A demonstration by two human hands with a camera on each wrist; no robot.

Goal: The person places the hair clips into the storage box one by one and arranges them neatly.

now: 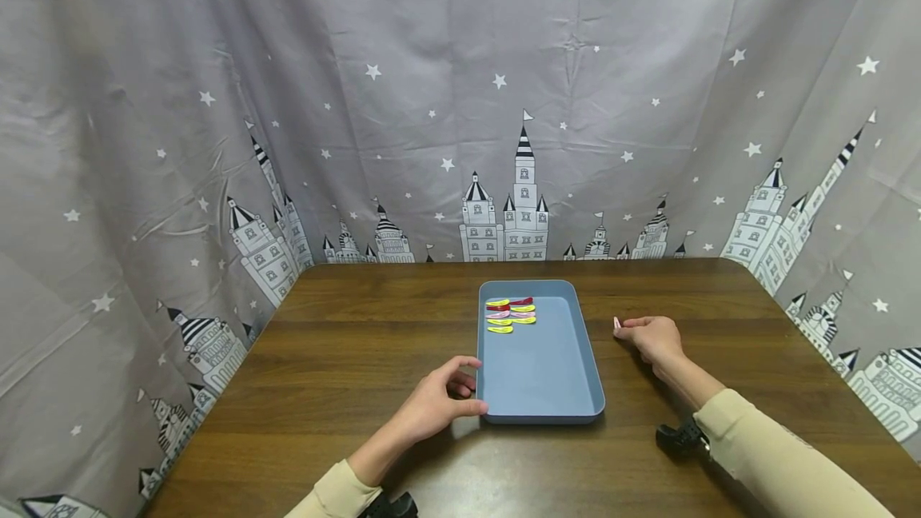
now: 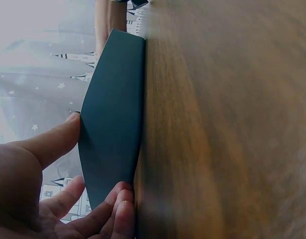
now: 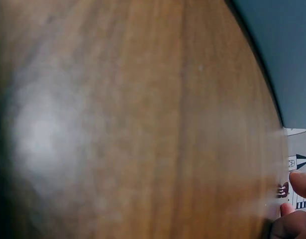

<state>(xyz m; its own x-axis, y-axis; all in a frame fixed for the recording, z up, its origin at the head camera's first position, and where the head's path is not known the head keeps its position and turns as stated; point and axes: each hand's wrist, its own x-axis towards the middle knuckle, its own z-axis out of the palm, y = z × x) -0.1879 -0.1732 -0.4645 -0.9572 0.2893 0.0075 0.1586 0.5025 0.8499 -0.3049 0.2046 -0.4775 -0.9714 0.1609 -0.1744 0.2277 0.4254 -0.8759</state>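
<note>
A blue-grey rectangular tray (image 1: pixel 543 374) lies on the table. My left hand (image 1: pixel 439 396) holds its near left edge. In the left wrist view the thumb (image 2: pixel 68 130) is on the tray's rim and other fingers bear against its outer wall (image 2: pixel 110 114). Several snap hair clips (image 1: pixel 512 313), yellow, red and pink, lie in two columns in the tray's far left part. Right of the tray, my right hand (image 1: pixel 653 338) pinches a small pink hair clip (image 1: pixel 616 324) just above the table. The right wrist view shows only some fingertips (image 3: pixel 301 184) at its edge.
The brown wooden table (image 1: pixel 360 326) extends around the tray on all sides. Behind it hangs a grey curtain (image 1: pixel 403 102) printed with castles and stars. A black wrist device (image 1: pixel 679 438) is on the right wrist, low over the table.
</note>
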